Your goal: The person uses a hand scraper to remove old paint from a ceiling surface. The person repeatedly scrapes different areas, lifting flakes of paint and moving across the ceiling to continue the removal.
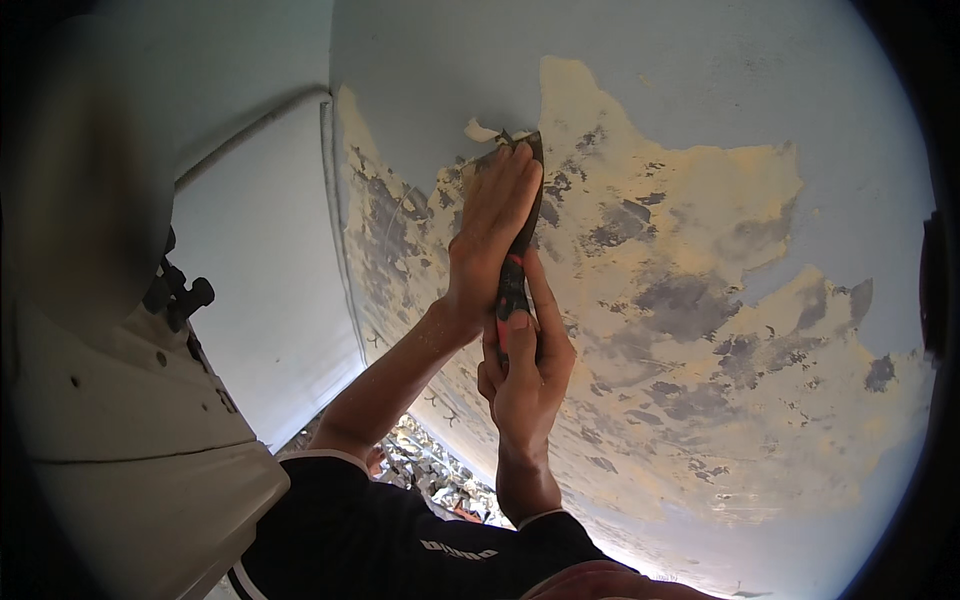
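Observation:
My right hand (532,385) is wrapped round the black and red handle of a scraper (513,285), its thumb lying along the handle. My left hand (492,222) lies with fingers straight and together, flat over the scraper's dark blade, pressing it toward the wall. The blade's upper edge meets the pale blue painted wall (430,90), where a curled flake of paint (481,130) lifts off. Below and right of the blade spreads a large bared patch (660,270), cream-yellow with grey blotches and ragged edges.
A white panel (265,240) meets the wall at a corner on the left. Nearer stands a white metal body (120,400) with black knobs (190,297) sticking out. Rubble (440,470) lies on the ground below. A dark blurred shape covers the upper left.

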The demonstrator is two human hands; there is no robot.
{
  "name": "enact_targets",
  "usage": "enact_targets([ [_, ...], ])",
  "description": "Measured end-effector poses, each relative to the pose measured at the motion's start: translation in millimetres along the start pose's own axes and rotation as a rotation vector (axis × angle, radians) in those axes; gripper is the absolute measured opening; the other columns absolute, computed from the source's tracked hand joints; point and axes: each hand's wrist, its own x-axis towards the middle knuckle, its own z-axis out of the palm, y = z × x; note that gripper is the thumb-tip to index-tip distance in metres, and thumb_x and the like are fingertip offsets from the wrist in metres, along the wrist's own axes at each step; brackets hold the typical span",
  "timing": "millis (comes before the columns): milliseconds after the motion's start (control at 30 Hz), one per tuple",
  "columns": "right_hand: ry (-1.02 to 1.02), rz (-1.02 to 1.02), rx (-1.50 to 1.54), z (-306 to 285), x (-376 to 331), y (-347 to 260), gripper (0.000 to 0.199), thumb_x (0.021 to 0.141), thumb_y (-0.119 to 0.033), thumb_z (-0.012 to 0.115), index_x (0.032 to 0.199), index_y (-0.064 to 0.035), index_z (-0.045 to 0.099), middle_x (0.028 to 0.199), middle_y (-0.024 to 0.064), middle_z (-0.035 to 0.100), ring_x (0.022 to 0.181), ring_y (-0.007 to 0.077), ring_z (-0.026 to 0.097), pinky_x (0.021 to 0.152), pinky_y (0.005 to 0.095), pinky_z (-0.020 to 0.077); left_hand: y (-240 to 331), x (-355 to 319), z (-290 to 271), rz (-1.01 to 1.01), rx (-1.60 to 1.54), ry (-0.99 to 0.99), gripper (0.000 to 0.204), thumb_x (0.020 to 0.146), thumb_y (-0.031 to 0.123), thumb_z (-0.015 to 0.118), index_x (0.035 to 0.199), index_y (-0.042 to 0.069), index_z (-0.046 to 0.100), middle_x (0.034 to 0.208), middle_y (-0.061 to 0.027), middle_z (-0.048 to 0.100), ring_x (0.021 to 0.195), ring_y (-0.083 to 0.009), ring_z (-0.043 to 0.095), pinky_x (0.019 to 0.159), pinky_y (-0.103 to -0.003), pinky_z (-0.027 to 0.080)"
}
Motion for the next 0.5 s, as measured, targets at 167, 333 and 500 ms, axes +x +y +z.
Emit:
enact_targets([
  [167, -0.025, -0.002, -0.038, -8.1, -6.3, 5.8, 0.052, 0.110, -0.026, 0.046, 0.154, 0.0011, 0.041, 0.075, 0.0004, 0.059, 0.047, 0.0002, 0.036, 0.040, 0.0194, 0.0263, 3.7, -19.1, -3.6, -0.118, 0.085, -0.080, 0.052, 0.107, 0.031, 0.048, 0.149, 0.000, 0.049, 0.154, -0.0212, 0.047, 0.146, -0.0388, 0.041, 0.122, -0.056, 0.028],
  [333, -0.030, 0.009, 0.009, 0.2, 13.7, -6.0, 0.050, 0.110, -0.024, 0.044, 0.153, 0.0012, 0.042, 0.072, 0.0005, 0.058, 0.045, 0.0004, 0.036, 0.041, 0.0188, 0.0253, -4.8, 7.9, -0.9, 0.018, 0.012, 0.023, 0.049, 0.106, 0.025, 0.049, 0.149, 0.001, 0.049, 0.155, -0.0205, 0.047, 0.147, -0.0384, 0.040, 0.122, -0.055, 0.028],
  [500, -0.013, -0.035, -0.086, -4.6, -2.6, 6.2, 0.049, 0.110, -0.023, 0.043, 0.153, -0.0001, 0.044, 0.070, 0.0009, 0.058, 0.045, 0.0005, 0.036, 0.040, 0.0192, 0.0247, 1.2, -8.3, -1.9, -0.090, 0.068, -0.048, 0.048, 0.104, 0.020, 0.052, 0.149, 0.003, 0.050, 0.154, -0.0189, 0.048, 0.146, -0.0372, 0.041, 0.122, -0.054, 0.031],
])
